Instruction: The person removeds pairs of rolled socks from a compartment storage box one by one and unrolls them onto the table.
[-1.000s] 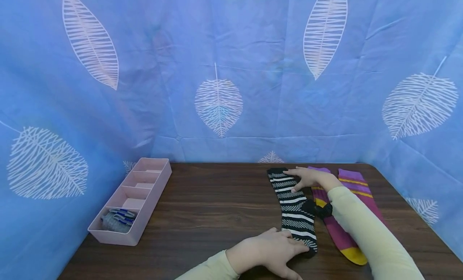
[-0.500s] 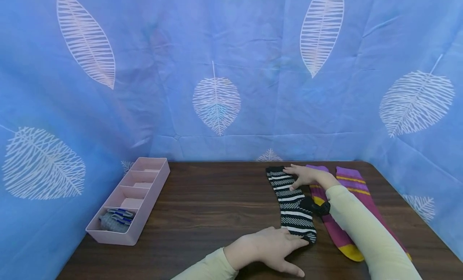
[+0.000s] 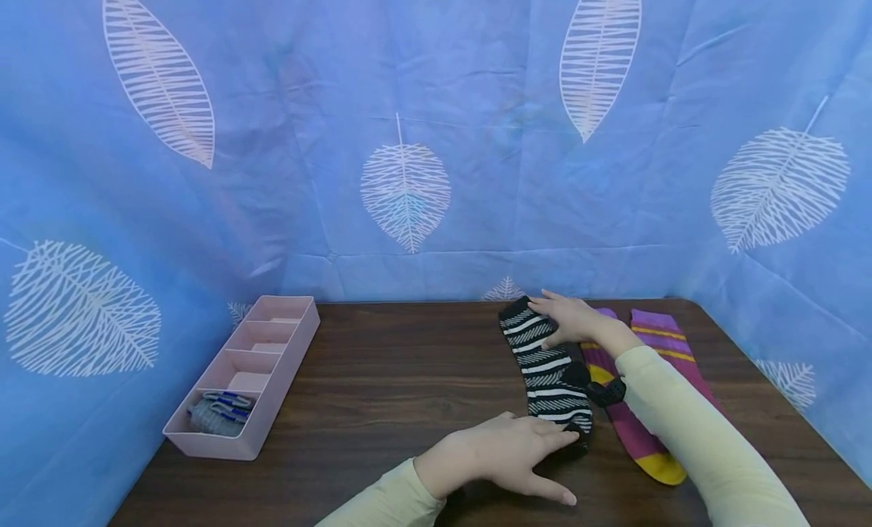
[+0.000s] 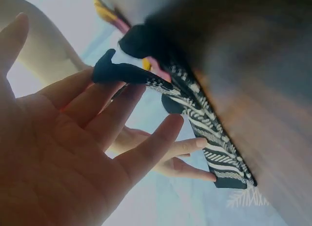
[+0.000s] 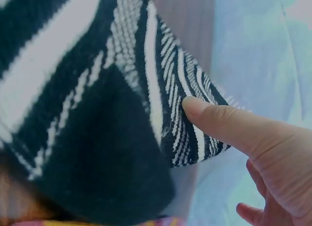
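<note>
Striped black-and-white sock (image 3: 543,372), black-heeled, stretches from near the far edge of the surface (image 3: 395,375); left hand (image 3: 500,453) touches its toe, right hand (image 3: 574,320) its cuff end, fingers spread, neither gripping.

I see two long, plain sleeves in matching pale cream-yellow. Left sleeve (image 3: 384,503) lightly creased, left cuff (image 3: 418,485) ending at the wrist. Right sleeve (image 3: 705,432) same fabric look, right cuff (image 3: 633,362) also wrist-length. Small black rounded piece (image 3: 606,393) by the right cuff, surface speckled; I can't make out what it is. Left hand (image 3: 504,451), right hand (image 3: 575,322) bare, fingers (image 4: 153,148) slim.
</note>
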`<state>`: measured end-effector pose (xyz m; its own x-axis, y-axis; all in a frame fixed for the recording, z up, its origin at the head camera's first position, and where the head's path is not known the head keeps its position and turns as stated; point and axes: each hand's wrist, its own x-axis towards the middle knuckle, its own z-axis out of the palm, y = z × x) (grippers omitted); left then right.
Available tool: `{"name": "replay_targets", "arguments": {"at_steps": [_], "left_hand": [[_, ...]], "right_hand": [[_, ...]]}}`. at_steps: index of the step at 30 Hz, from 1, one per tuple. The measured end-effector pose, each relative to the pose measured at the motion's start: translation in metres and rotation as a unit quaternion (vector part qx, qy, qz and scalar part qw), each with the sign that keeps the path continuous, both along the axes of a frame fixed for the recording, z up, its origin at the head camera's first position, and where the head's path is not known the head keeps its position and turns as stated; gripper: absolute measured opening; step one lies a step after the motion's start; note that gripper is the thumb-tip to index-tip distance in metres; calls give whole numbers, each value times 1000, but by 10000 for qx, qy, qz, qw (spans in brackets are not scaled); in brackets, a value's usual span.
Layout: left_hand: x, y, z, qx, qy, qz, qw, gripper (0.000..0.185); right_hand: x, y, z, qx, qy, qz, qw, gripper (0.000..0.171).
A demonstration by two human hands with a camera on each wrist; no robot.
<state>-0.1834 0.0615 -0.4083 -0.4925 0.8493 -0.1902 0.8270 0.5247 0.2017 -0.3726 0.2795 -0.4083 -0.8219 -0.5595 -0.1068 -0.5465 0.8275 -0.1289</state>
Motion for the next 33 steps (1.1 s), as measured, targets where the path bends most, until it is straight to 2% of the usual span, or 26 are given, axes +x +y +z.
{"name": "replay_targets", "arguments": {"at_steps": [8, 15, 26, 33], "left_hand": [[-1, -8, 13, 198, -148, 107, 9996, 73], [6, -13, 19, 150, 13, 93, 9998, 71], [17, -38, 16, 84, 222, 229, 9995, 73], [22, -59, 10, 64, 175, 352, 9992, 73]], "right_hand": [[4, -8, 20, 79, 360, 117, 9993, 88], [9, -16, 30, 174, 576, 208, 9980, 88], [11, -37, 32, 95, 663, 378, 9970, 89], [9, -59, 28, 112, 604, 515, 9968, 89]]}}
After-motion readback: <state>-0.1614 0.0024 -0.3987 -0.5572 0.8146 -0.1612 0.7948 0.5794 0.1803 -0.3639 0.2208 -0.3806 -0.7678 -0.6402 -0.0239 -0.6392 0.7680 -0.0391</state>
